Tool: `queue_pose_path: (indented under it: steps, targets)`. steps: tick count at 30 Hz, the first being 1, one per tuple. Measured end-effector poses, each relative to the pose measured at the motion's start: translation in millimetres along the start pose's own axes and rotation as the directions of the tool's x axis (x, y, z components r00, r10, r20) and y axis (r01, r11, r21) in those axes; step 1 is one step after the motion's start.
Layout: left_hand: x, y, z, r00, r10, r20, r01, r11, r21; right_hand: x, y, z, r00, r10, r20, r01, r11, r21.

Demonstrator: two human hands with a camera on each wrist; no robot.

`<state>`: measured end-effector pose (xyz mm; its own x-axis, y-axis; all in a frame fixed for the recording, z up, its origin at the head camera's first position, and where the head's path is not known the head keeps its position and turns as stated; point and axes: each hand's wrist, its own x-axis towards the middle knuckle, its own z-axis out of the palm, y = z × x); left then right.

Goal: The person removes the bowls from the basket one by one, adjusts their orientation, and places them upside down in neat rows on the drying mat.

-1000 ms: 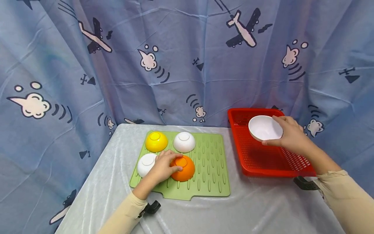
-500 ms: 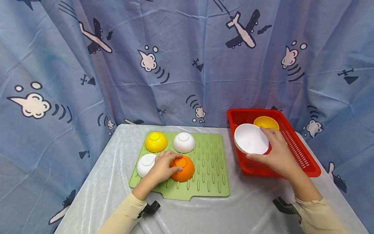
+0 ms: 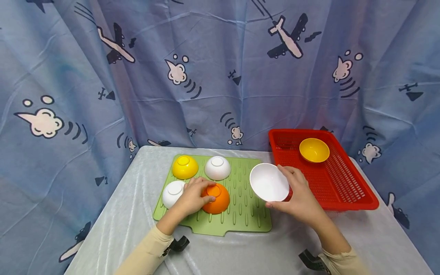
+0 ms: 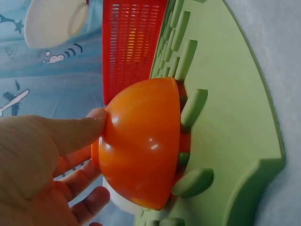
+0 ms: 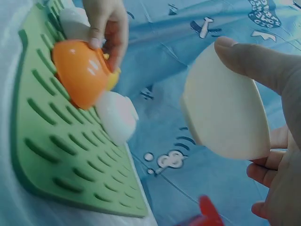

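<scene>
My left hand (image 3: 193,196) pinches the foot of an upside-down orange bowl (image 3: 220,202), which rests on the ribs of the green drying mat (image 3: 245,223). The left wrist view shows the thumb against the orange bowl (image 4: 141,141), with the other fingers curled behind its base. My right hand (image 3: 300,194) grips a white bowl (image 3: 269,182) by its rim, thumb on the near side. That bowl is held above the mat's right edge, its hollow towards the head camera. In the right wrist view its outer side and foot ring show on the lifted white bowl (image 5: 221,103).
Upside down on the mat sit a yellow bowl (image 3: 185,167), a white bowl (image 3: 217,169) behind the orange one, and another white bowl (image 3: 171,194) partly behind my left hand. A red basket (image 3: 347,205) on the right holds an upright yellow bowl (image 3: 314,150). A patterned curtain (image 3: 206,76) hangs behind.
My right hand has carried the white bowl left, from over the red basket to the mat's right edge, uncovering the yellow bowl in the basket. My left hand stays on the orange bowl.
</scene>
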<state>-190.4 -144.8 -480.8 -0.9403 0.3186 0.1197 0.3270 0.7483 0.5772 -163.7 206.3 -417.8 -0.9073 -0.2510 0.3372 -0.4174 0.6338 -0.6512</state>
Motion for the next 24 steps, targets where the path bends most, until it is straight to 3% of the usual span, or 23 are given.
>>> queue_pose_path:
  steps: [7, 11, 14, 17, 24]
  targets:
    - [-2.5, 5.4, -3.3, 1.000, 0.000, -0.018, -0.001, 1.000, -0.013, -3.6, -5.6, 21.9, 0.998, -0.027, 0.054, 0.026, 0.999, 0.019]
    - [-7.3, 18.3, -8.7, 0.998, 0.001, -0.058, -0.011, 0.986, -0.168, -5.6, -10.2, 29.4, 0.996, -0.068, 0.050, 0.067, 0.997, 0.035]
    - [-11.3, 32.6, -11.7, 1.000, 0.020, -0.022, -0.026, 0.935, -0.355, -7.7, -13.4, 34.4, 0.993, -0.110, 0.034, 0.109, 0.993, 0.050]
    - [-14.9, 46.5, -11.9, 0.996, 0.055, 0.073, -0.011, 0.865, -0.502, -10.0, -16.8, 38.4, 0.990, -0.143, 0.018, 0.142, 0.988, 0.068]
    - [-19.6, 61.8, -6.4, 0.968, 0.047, 0.247, 0.134, 0.733, -0.667, -14.5, -21.0, 47.4, 0.985, -0.174, 0.012, 0.173, 0.983, 0.066]
